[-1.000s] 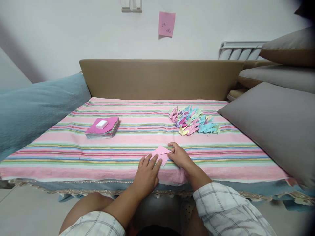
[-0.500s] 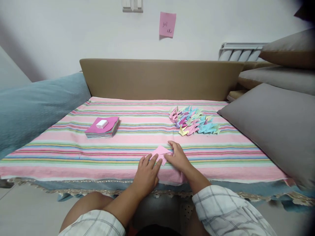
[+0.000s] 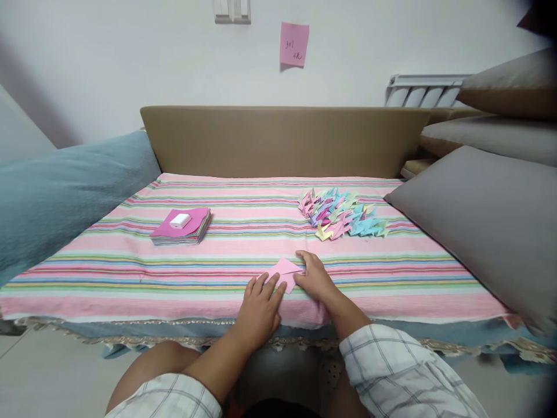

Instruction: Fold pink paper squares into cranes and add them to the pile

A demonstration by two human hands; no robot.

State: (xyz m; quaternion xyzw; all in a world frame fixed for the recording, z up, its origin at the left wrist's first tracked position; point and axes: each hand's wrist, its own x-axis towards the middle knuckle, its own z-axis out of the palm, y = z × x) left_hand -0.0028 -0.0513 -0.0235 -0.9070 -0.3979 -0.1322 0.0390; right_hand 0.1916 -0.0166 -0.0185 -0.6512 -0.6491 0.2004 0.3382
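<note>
A partly folded pink paper (image 3: 284,269) lies on the striped cloth (image 3: 243,249) near the front edge. My left hand (image 3: 260,306) lies flat with its fingers stretched out, the fingertips pressing the paper's near left part. My right hand (image 3: 315,277) rests on the paper's right side with its fingers curled and pressed down along a fold. Both forearms come up from the bottom, the right one in a checked sleeve.
A stack of coloured paper squares (image 3: 183,227) with a small white block (image 3: 180,220) on top sits at the left. A pile of folded paper cranes (image 3: 340,213) lies at the back right. Grey cushions (image 3: 483,220) stand on the right, a blue cushion (image 3: 65,191) on the left.
My right hand has slid a little to the left along the paper's right edge. The left hand and the paper have stayed in place.
</note>
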